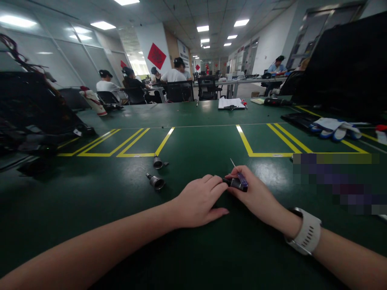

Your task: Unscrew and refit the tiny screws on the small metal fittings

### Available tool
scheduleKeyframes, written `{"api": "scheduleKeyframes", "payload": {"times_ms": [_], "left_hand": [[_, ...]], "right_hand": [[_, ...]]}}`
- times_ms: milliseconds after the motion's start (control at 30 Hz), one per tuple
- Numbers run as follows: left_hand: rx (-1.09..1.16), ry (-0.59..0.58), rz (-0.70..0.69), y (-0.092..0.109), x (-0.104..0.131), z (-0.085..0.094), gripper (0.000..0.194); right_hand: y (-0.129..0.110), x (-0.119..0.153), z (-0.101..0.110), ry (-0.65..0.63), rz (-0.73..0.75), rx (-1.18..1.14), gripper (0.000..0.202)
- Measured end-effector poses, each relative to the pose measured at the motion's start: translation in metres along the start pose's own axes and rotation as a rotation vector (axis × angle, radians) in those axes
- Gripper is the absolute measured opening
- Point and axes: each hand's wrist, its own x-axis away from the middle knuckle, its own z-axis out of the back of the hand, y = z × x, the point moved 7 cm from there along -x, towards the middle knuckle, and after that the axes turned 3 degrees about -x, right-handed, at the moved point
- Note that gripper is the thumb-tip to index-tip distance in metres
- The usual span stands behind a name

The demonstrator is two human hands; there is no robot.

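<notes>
My right hand (252, 193) is closed around a small screwdriver with a purple handle (242, 180); its thin shaft points up and to the left. Under that handle lies a dark cylindrical part (236, 184), also between the right fingers. My left hand (201, 199) lies palm down on the table, with bent fingertips on the left end of this part and the thumb stretched apart. How the left fingers grip it is partly hidden. To the left, two metal cup-shaped pieces with short stems, one nearer (157, 183) and one farther (157, 162), rest on the table.
Yellow tape lines (272, 154) mark the green table (193, 141). White-and-blue gloves (335, 128) lie at the right, and a clipboard with paper (231, 103) at the far edge. Dark equipment (33, 112) stands left, and a large black panel (344, 64) right. Several people sit beyond.
</notes>
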Motion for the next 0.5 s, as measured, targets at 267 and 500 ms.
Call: {"api": "scheduleKeyframes", "payload": {"times_ms": [267, 500], "left_hand": [[0.101, 0.048, 0.173, -0.010, -0.030, -0.018, 0.041], [0.135, -0.003, 0.211, -0.021, -0.034, -0.029, 0.032]], "right_hand": [[0.010, -0.005, 0.012, -0.004, -0.055, -0.114, 0.014], [0.025, -0.011, 0.034, 0.220, -0.055, -0.270, 0.028]]}}
